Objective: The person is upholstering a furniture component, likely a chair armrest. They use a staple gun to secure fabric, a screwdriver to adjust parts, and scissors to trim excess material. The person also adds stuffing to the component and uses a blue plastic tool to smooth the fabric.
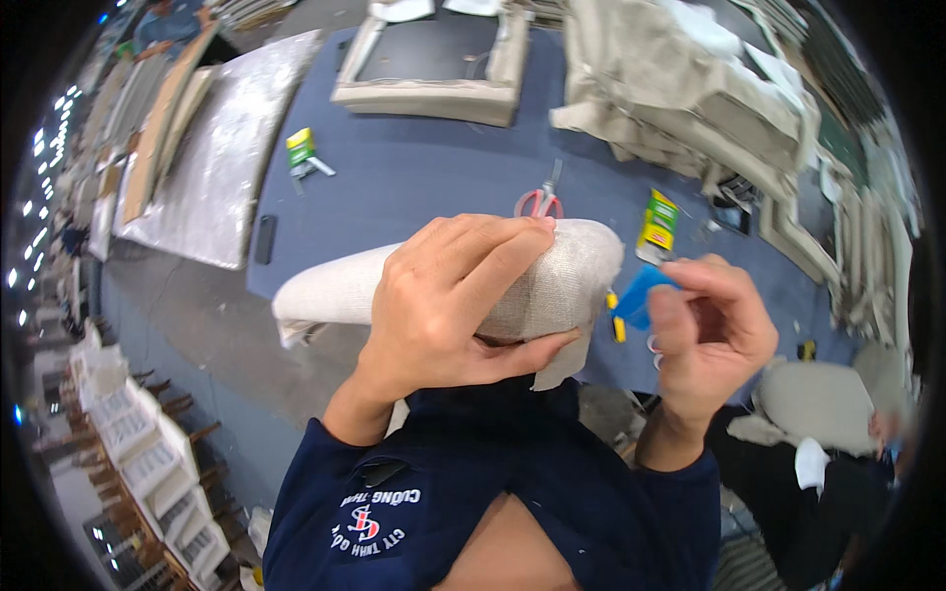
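A long padded piece covered in beige woven fabric (330,286) is held up in front of my chest, over the table's near edge. My left hand (429,295) is wrapped round it, fingers over the top and thumb underneath. A loose flap of the fabric hangs down below the thumb. To the right of the piece, apart from it, my right hand (719,330) pinches a thin blue piece (642,295) between thumb and fingers; its exact kind is unclear. Just beyond the padded piece lie scissors with red handles (540,202).
On the blue-grey table (414,182) lie a green-yellow packet (658,225), another packet (300,148), a dark flat object (265,239) and a small yellow tool (617,320). Upholstered frames (424,101) and piled beige fabric (680,89) occupy the far side. Chair frames (148,453) stand at left.
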`<state>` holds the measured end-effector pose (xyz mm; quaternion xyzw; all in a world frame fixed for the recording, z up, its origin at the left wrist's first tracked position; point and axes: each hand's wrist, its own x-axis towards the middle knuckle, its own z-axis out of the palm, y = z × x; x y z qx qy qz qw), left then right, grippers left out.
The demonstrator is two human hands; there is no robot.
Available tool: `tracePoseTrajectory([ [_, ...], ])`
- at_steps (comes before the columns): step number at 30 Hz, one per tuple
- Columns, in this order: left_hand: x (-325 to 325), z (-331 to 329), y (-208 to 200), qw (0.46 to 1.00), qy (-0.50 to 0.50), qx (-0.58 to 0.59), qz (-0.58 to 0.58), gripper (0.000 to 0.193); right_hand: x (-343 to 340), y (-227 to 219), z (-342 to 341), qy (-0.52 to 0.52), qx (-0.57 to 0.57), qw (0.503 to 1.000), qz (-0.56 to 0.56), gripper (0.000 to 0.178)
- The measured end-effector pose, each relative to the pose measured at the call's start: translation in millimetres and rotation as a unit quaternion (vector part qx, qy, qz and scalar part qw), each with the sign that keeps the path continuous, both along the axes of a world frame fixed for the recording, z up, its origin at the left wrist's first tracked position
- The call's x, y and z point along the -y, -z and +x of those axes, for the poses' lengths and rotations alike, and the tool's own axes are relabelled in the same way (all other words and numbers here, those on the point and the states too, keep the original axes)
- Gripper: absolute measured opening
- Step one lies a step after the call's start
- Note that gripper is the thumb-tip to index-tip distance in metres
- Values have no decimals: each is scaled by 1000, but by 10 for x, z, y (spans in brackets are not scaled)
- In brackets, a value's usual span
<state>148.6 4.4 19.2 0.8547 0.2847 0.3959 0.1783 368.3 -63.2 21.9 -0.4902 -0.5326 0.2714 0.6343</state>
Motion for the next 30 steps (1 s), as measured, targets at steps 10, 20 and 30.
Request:
tracePoseTrajectory([
  [10,91,324,44,998,41,-40,23,63,210,-108,164,-5,177,983,51,24],
  [20,161,353,65,997,58,-35,30,62,357,-245,107,30,263,964,32,25],
  [30,210,417,68,996,73,-47,30,56,411,-396,97,27,312,950,-8,23],
])
